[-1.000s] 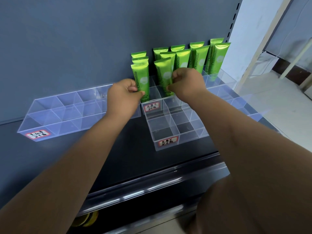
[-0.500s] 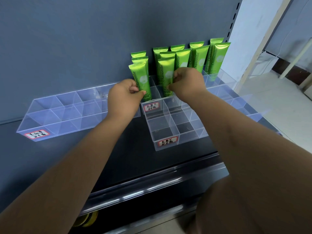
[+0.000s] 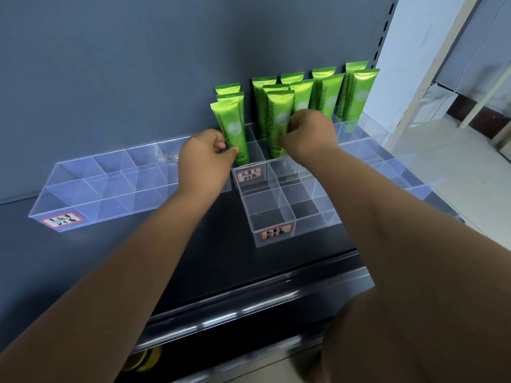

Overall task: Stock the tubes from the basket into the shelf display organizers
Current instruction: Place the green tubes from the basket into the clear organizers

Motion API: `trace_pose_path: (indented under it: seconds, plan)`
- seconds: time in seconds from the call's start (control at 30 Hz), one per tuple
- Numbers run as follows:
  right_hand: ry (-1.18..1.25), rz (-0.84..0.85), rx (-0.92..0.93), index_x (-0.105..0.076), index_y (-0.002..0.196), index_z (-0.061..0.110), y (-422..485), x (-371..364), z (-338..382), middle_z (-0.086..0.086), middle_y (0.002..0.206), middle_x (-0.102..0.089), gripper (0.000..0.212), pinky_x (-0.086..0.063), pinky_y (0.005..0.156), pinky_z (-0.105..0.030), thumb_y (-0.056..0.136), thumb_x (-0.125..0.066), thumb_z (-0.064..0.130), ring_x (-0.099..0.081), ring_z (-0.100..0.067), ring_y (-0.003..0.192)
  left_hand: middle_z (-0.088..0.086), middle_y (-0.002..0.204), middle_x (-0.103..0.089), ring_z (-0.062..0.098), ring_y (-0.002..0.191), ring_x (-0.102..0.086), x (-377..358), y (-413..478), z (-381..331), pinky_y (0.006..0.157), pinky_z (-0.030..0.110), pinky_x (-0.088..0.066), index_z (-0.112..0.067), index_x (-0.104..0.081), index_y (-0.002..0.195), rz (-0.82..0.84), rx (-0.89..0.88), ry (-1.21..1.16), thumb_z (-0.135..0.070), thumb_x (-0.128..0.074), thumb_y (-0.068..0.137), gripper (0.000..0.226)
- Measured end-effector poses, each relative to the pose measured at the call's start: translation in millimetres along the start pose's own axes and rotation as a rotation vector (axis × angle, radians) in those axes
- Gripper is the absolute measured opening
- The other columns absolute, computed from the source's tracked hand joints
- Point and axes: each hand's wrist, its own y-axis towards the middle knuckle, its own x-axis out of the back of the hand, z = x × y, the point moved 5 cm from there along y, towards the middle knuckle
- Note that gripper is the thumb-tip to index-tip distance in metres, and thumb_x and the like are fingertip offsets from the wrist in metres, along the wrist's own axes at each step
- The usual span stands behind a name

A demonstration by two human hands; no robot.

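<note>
Two shiny green plastic tubes marked "Chamomile" are in hand at the front of the stocked group. The left tube (image 3: 232,125) leans a bit to the left, its lower end down in a compartment right behind a red-edged handwritten label (image 3: 249,174) — the left hand (image 3: 204,161) pinches its lower part btwn thumb and curled fingers. The right tube (image 3: 276,111) stands upright just beside it, w/ the right hand (image 3: 312,134) curled round its middle; its lower end is partly hidden by the hand. Behind and to the right, more green tubes (image 3: 330,92) stand upright in rows near the back edge of the dark shelf (image 3: 210,244). All sit in a clear acrylic stepped organizer (image 3: 315,223) at mid-shelf, w/ a 2nd label (image 3: 276,233) on its front wall. A long clear divided organizer (image 3: 110,205) lies toward the shelf's left edge — another clear organizer (image 3: 392,172) toward the right edge. A grey back panel (image 3: 124,64) rises behind.
</note>
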Motion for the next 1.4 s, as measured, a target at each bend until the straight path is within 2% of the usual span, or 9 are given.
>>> trace_pose_path:
  seconds: [0.2,0.33,0.53,0.7,0.83,1.0,1.2,1.33,1.4]
  plan:
    - [-0.007,0.013,0.002,-0.053,0.073,0.01,-1,0,1,-0.01,0.07,-0.049,0.014,-0.031,0.049,-0.023,0.082,-0.063,0.007,-0.044,-0.025,0.065,0.001,0.094,-0.066,0.022,0.089,-0.066,-4,-1,0,0.084,0.042,-0.057,-0.023,-0.071,0.093,0.022,-0.025,-0.017,-0.024,-0.08,0.083,0.014]
    - [-0.014,0.016,0.007,-0.053,0.075,0.01,-2,1,2,-0.009,0.07,-0.048,0.012,-0.031,0.05,-0.023,0.081,-0.062,0.006,-0.044,-0.025,0.066,-0.003,0.097,-0.065,0.019,0.089,-0.063,-4,-2,-1,0.078,0.039,-0.056,-0.024,-0.071,0.095,-0.011,-0.042,0.06,-0.031,-0.078,0.085,0.014]
    - [-0.026,0.006,0.016,-0.046,0.067,0.011,-2,0,3,-0.004,0.062,-0.041,0.026,-0.026,0.047,-0.024,0.087,-0.061,0.015,-0.041,-0.023,0.062,0.0,0.099,-0.065,0.02,0.09,-0.063,-5,-2,-1,0.08,0.041,-0.056,-0.021,-0.071,0.095,-0.011,-0.045,0.072,-0.028,-0.077,0.086,0.013]
    - [-0.041,0.001,0.015,-0.047,0.069,0.01,-3,1,4,-0.004,0.062,-0.041,0.023,-0.026,0.047,-0.024,0.088,-0.06,0.016,-0.044,-0.026,0.066,0.001,0.097,-0.067,0.023,0.091,-0.064,-6,-1,2,0.081,0.043,-0.057,-0.016,-0.071,0.095,-0.011,-0.038,0.061,-0.025,-0.078,0.085,0.015]
    - [-0.084,0.002,0.026,-0.038,0.064,0.015,-5,1,8,-0.002,0.064,-0.04,0.033,-0.023,0.047,-0.024,0.088,-0.061,0.016,-0.041,-0.024,0.064,0.001,0.098,-0.067,0.021,0.092,-0.065,-6,-1,2,0.083,0.042,-0.057,-0.016,-0.072,0.096,-0.005,-0.042,0.07,-0.024,-0.077,0.086,0.014]
    - [-0.083,0.002,-0.024,-0.039,0.063,0.014,-9,0,8,-0.002,0.065,-0.04,0.033,-0.023,0.046,-0.023,0.085,-0.064,0.014,-0.039,-0.018,0.057,0.0,0.095,-0.069,0.021,0.092,-0.066,-5,0,3,0.086,0.042,-0.057,-0.019,-0.072,0.093,0.014,0.014,0.005,-0.023,-0.078,0.084,0.012]
    - [-0.048,0.024,-0.056,-0.041,0.061,0.012,-11,4,7,-0.004,0.06,-0.04,0.036,-0.024,0.046,-0.024,0.087,-0.064,0.019,-0.037,-0.018,0.053,0.002,0.099,-0.07,0.019,0.094,-0.066,-4,-1,2,0.088,0.041,-0.057,-0.015,-0.073,0.102,0.02,0.03,0.0,-0.024,-0.078,0.085,0.019]
    - [-0.081,0.037,-0.061,-0.039,0.061,0.012,-19,10,11,-0.005,0.063,-0.041,0.035,-0.025,0.047,-0.025,0.087,-0.062,0.016,-0.041,-0.023,0.058,0.005,0.103,-0.069,0.017,0.093,-0.066,3,-5,-5,0.09,0.035,-0.056,-0.009,-0.074,0.108,-0.049,0.016,-0.031,-0.023,-0.076,0.088,0.024]
    - [-0.143,0.05,-0.041,-0.038,0.063,0.017,-29,14,16,-0.006,0.074,-0.048,0.034,-0.031,0.054,-0.026,0.089,-0.06,0.016,-0.049,-0.029,0.072,0.006,0.106,-0.066,0.019,0.094,-0.066,8,-12,-14,0.09,0.033,-0.055,-0.006,-0.073,0.111,-0.085,-0.041,-0.006,-0.021,-0.074,0.09,0.026]
